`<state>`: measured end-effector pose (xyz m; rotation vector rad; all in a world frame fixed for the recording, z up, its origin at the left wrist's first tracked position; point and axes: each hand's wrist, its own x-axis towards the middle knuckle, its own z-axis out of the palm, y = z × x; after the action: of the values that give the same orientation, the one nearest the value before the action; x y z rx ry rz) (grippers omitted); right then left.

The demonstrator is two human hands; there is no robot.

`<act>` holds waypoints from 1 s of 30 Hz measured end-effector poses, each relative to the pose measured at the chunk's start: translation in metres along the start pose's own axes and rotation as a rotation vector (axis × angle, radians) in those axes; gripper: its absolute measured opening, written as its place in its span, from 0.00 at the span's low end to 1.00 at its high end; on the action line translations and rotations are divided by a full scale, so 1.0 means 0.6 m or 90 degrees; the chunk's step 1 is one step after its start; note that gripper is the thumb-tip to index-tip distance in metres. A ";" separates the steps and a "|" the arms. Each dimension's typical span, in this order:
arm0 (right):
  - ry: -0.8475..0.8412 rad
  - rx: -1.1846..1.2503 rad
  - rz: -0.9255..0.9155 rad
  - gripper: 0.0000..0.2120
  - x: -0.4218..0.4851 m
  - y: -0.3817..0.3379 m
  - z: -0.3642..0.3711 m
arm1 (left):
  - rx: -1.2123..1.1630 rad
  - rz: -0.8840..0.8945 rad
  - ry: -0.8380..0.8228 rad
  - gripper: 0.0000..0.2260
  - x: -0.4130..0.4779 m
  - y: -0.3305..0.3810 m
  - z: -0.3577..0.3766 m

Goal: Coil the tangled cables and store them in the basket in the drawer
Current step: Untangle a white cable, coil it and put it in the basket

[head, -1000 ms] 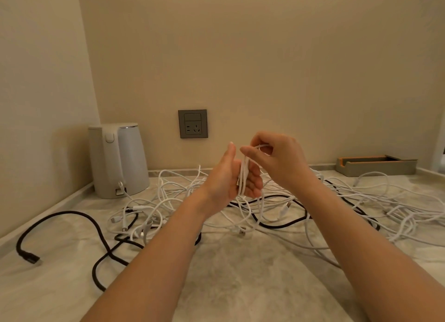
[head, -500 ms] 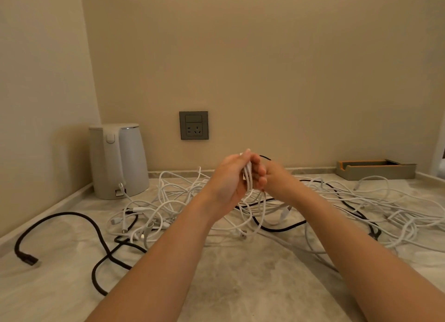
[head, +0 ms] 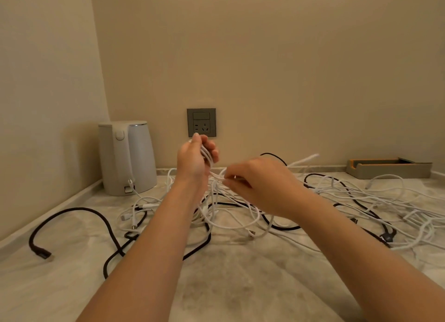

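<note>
Two hands meet at twelve o'clock above the worktop (head: 240, 278): the left hand (head: 192, 164) curls its fingers (head: 213, 150) round white loops (head: 207, 156), and the right hand (head: 262, 186) pinches a strand (head: 218, 176). Tangle (head: 349, 196) sprawls toward three o'clock; hard pulls may tighten knots.

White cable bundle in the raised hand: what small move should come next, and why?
Probably the right hand should carry the strand it pinches up to the left hand and lay it on as another loop. The left hand grips only a few white cable loops, and the strand trails down into the tangled pile on the countertop.
</note>
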<state>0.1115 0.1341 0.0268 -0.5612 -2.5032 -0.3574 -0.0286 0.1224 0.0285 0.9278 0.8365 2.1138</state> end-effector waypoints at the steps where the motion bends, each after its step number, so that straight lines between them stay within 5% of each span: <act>1: 0.056 0.003 -0.007 0.13 0.000 -0.001 -0.001 | 0.028 0.005 0.001 0.15 -0.001 -0.001 0.000; 6: 0.334 -0.032 -0.037 0.10 0.003 0.015 -0.004 | 0.298 0.060 -0.091 0.16 -0.018 -0.022 0.015; 10: 0.418 -0.056 0.010 0.11 0.001 0.046 -0.008 | 0.263 -0.008 -0.231 0.16 -0.028 -0.023 0.023; 19: 0.325 0.228 0.149 0.09 -0.002 0.085 0.008 | 0.218 -0.165 -0.418 0.32 -0.041 -0.025 0.032; 25: 0.256 0.457 0.184 0.02 -0.004 0.086 0.026 | 0.249 -0.177 -0.447 0.28 -0.046 -0.029 0.032; 30: 0.188 0.644 0.288 0.14 -0.011 0.100 0.040 | 0.216 -0.146 -0.451 0.18 -0.055 -0.032 0.042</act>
<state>0.1334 0.1930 0.0114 -0.5482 -1.8539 0.8812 0.0148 0.1153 0.0157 1.5451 0.8692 1.3126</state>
